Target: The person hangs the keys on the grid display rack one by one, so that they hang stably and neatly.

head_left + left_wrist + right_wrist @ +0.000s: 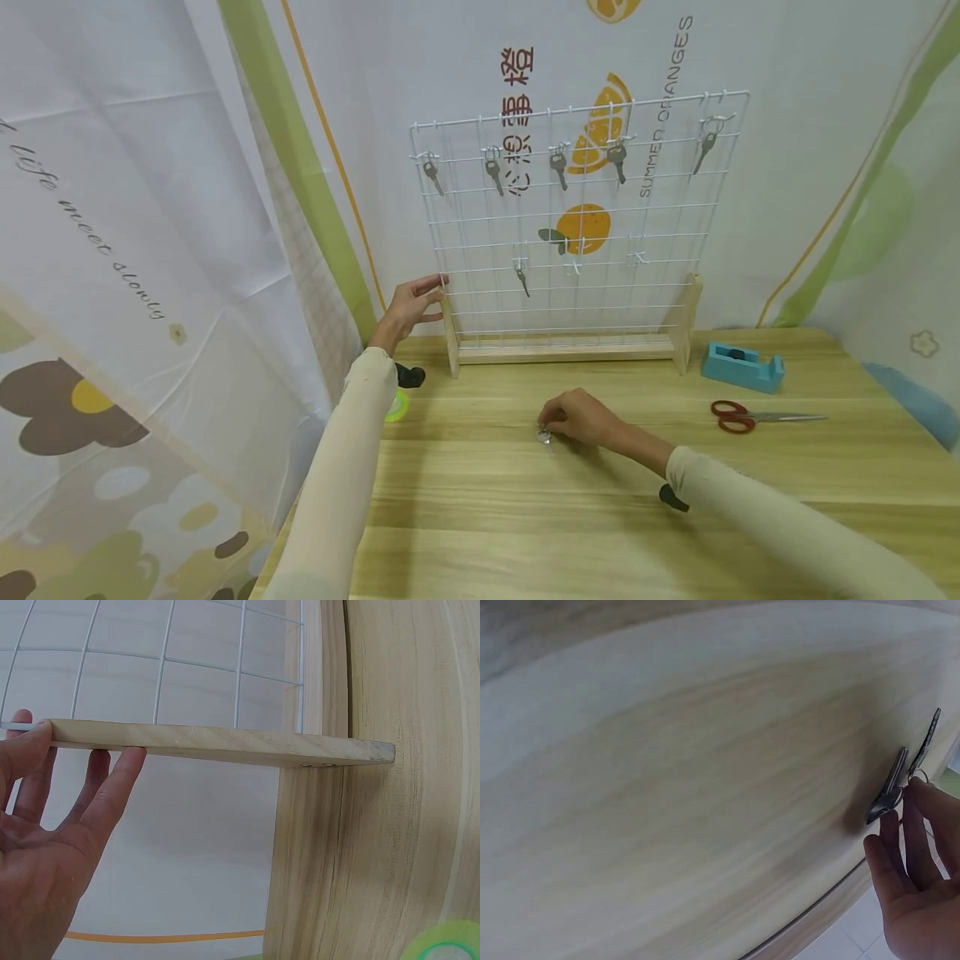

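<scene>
My left hand [411,307] grips the wooden side post [217,742] of a white wire grid rack [570,223]. In the left wrist view the thumb is at the post's end and fingertips touch its outer face. My right hand [588,418] is low over the table, thumb and fingers pinching the ring of a key [928,742]. Another key [889,787] shows right beside these fingertips in the right wrist view. On the rack hang a row of several keys [557,167] along the top and one key [521,277] lower down, beside two white hooks [574,267].
A blue tape dispenser [742,367] and red-handled scissors [765,417] lie at the right of the wooden table [480,500]. Next to the left forearm lies a yellow-green tape roll [398,407]. A printed curtain [360,67] hangs behind the rack.
</scene>
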`<state>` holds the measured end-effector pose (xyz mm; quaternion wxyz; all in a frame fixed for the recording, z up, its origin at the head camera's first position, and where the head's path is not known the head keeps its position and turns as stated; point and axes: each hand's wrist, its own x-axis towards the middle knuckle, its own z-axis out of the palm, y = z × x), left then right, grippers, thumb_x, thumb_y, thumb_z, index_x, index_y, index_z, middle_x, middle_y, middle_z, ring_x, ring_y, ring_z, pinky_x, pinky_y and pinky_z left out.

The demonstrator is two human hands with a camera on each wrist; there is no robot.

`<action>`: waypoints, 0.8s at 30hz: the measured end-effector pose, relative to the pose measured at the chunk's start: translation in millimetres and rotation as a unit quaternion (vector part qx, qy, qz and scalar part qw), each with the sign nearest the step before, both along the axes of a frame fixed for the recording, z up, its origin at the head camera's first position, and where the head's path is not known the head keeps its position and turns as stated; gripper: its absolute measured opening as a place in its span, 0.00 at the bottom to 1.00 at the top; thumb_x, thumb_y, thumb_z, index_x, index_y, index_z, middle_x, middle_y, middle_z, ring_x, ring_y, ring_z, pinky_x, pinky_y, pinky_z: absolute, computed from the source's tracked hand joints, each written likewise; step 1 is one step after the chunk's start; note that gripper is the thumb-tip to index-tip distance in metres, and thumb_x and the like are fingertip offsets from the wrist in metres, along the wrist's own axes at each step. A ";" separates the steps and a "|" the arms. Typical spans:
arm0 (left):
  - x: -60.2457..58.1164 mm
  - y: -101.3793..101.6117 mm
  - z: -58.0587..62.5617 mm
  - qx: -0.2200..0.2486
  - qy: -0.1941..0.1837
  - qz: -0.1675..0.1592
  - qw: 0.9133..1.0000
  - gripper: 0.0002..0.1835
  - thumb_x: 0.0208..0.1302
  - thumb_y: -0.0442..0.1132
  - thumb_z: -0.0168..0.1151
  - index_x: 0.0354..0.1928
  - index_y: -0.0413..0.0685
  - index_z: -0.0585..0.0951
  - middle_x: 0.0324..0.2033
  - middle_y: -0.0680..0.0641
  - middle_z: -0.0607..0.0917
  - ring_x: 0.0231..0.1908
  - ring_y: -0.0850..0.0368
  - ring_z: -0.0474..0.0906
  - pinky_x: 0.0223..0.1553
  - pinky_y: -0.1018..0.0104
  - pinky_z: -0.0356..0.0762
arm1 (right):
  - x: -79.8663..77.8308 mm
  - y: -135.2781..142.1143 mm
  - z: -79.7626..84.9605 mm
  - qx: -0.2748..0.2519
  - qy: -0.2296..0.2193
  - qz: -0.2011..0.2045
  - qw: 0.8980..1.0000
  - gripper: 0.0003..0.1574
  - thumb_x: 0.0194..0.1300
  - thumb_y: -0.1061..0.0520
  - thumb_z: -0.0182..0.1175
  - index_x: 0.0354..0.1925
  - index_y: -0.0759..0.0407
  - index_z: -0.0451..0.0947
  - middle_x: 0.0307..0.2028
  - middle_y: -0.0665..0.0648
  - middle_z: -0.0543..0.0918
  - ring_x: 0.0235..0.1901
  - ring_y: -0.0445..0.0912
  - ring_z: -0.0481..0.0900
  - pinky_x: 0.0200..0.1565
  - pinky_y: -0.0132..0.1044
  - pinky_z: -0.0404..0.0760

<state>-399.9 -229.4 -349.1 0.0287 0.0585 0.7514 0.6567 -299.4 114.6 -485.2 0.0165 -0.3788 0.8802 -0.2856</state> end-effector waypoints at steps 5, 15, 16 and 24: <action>0.8 -0.2 -0.1 -0.001 0.003 -0.001 1.000 0.24 0.80 0.32 0.55 0.74 0.45 0.73 0.76 0.46 0.68 0.74 0.46 0.66 0.62 0.46 0.80 | -0.1 3.8 2.7 -0.021 -0.001 -0.003 1.000 0.06 0.67 0.65 0.70 0.40 0.57 0.90 0.37 0.51 0.91 0.39 0.45 0.89 0.42 0.36 0.89; 1.2 -0.6 -0.3 0.003 -0.004 -0.002 1.000 0.24 0.80 0.32 0.54 0.75 0.44 0.72 0.77 0.46 0.67 0.75 0.46 0.65 0.64 0.44 0.79 | -2.8 12.6 15.8 -0.051 -0.001 -0.003 0.999 0.07 0.69 0.69 0.67 0.43 0.64 0.89 0.40 0.58 0.91 0.42 0.52 0.89 0.49 0.47 0.90; 1.2 -0.5 -0.3 0.002 -0.003 -0.003 1.000 0.24 0.80 0.32 0.54 0.75 0.44 0.72 0.77 0.46 0.67 0.75 0.46 0.65 0.64 0.44 0.79 | -3.7 13.5 17.7 -0.050 0.001 -0.006 0.999 0.07 0.69 0.69 0.67 0.43 0.64 0.89 0.40 0.57 0.91 0.43 0.52 0.89 0.49 0.47 0.90; 2.9 0.0 1.6 -0.002 -0.001 0.001 1.000 0.23 0.80 0.31 0.54 0.74 0.43 0.74 0.77 0.45 0.67 0.74 0.45 0.66 0.62 0.45 0.80 | -12.8 21.2 34.8 -0.053 0.018 -0.021 0.998 0.06 0.68 0.66 0.68 0.43 0.64 0.89 0.40 0.57 0.91 0.43 0.53 0.90 0.47 0.44 0.90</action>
